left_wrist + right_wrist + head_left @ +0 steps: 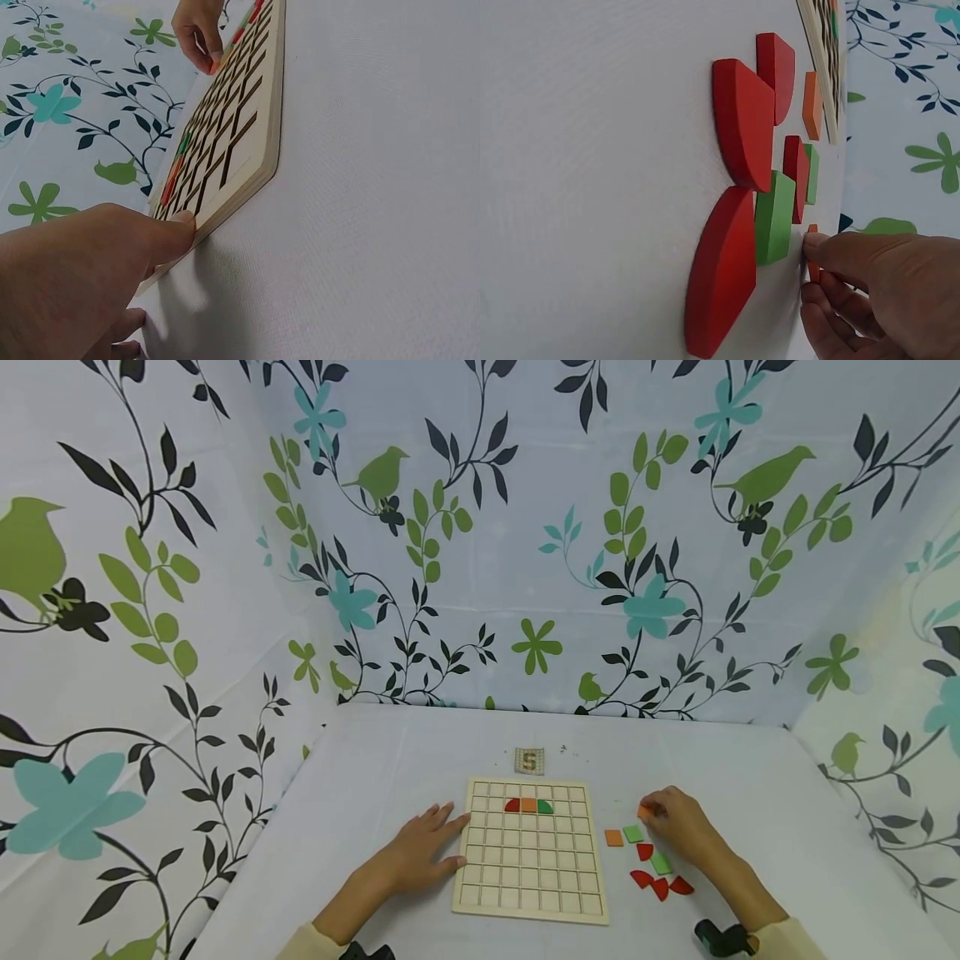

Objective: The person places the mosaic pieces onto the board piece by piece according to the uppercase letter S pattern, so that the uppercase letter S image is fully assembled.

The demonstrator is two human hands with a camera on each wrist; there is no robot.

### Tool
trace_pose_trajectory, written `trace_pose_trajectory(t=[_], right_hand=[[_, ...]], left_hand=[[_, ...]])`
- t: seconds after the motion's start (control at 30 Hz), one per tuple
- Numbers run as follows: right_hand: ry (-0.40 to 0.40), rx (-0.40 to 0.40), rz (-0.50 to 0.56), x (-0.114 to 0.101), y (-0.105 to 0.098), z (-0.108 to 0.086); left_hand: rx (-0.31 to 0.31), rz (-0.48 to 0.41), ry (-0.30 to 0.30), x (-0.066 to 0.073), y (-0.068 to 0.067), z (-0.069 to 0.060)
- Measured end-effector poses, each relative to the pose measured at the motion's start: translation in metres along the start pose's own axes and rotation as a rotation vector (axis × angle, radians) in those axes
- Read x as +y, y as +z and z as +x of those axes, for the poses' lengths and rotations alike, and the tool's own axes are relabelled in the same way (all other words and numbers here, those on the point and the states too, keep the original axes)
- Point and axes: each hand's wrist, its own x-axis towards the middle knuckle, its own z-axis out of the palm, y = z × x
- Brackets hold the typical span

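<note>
A wooden grid board (531, 914) lies flat on the white table. In its upper part sit a red quarter-round tile (512, 806), an orange square tile (528, 805) and a green quarter-round tile (545, 807), side by side. My left hand (422, 853) rests at the board's left edge, fingers extended; the left wrist view shows the thumb (174, 234) touching its rim. To the right of the board, my right hand (681, 827) pinches another orange square tile (814, 255) between thumb and fingers, low over the table. The far side of that tile is hidden by the fingers.
Near my right hand lie loose tiles: an orange square (614, 837), green squares (633, 834) and several red quarter-rounds (660, 888). Behind the board is a small square card (529, 761) with an S-like or 5-like figure. Patterned cloth (480, 568) hangs around the table.
</note>
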Motion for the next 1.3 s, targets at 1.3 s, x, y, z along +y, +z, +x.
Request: trace_pose_trajectory(t=[1.3], right_hand=[[-0.096,-0.047,0.11,-0.098,0.049,0.034]], left_hand=[[0.006,0.014,-0.01,0.001,0.001,-0.001]])
